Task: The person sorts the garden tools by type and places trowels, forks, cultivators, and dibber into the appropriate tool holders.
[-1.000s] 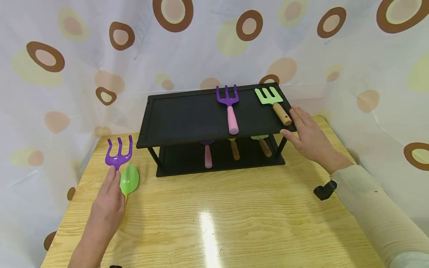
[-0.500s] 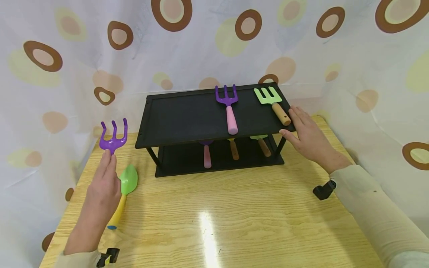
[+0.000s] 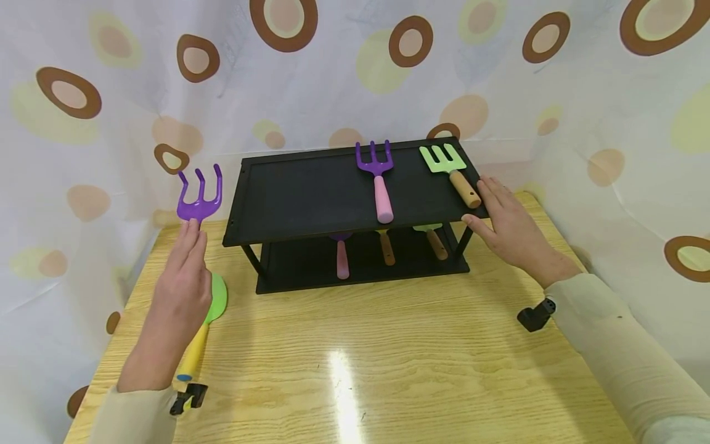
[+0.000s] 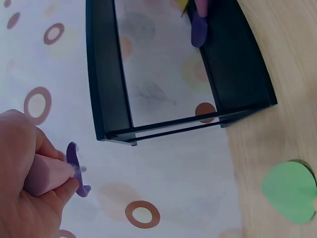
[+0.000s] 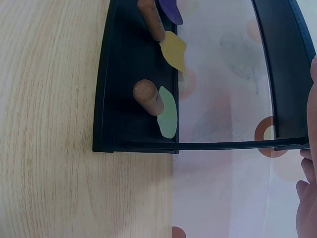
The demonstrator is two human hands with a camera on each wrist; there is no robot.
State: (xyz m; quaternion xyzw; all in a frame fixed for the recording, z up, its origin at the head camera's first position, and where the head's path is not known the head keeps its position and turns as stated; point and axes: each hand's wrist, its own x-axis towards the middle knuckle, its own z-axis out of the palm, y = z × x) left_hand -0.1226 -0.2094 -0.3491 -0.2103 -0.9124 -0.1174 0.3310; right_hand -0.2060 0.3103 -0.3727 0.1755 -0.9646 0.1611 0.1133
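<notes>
My left hand (image 3: 183, 290) grips the pink handle (image 4: 49, 174) of a hand fork with purple tines (image 3: 199, 200). The fork is raised left of a black two-tier rack (image 3: 310, 191), tines pointing away. Under that hand, a green-bladed trowel (image 3: 193, 354) with a yellow handle lies on the table, partly hidden. At the rack's right end, my right hand (image 3: 516, 225) rests against the upper shelf, fingers extended along its side edge and thumb at the front corner. On that shelf lie a purple fork with pink handle (image 3: 383, 200) and a green fork with wooden handle (image 3: 465, 188).
Three more tools lie on the lower shelf: one with a pink handle (image 3: 342, 259), a yellow one with a wooden handle (image 5: 173, 51) and a light green one (image 5: 168, 113). A spotted curtain (image 3: 333, 80) hangs behind the wooden table (image 3: 421, 357).
The left hand has lifted the fork up and away from beside the trowel, uncovering the trowel's yellow handle. My right hand stays in place at the rack.
</notes>
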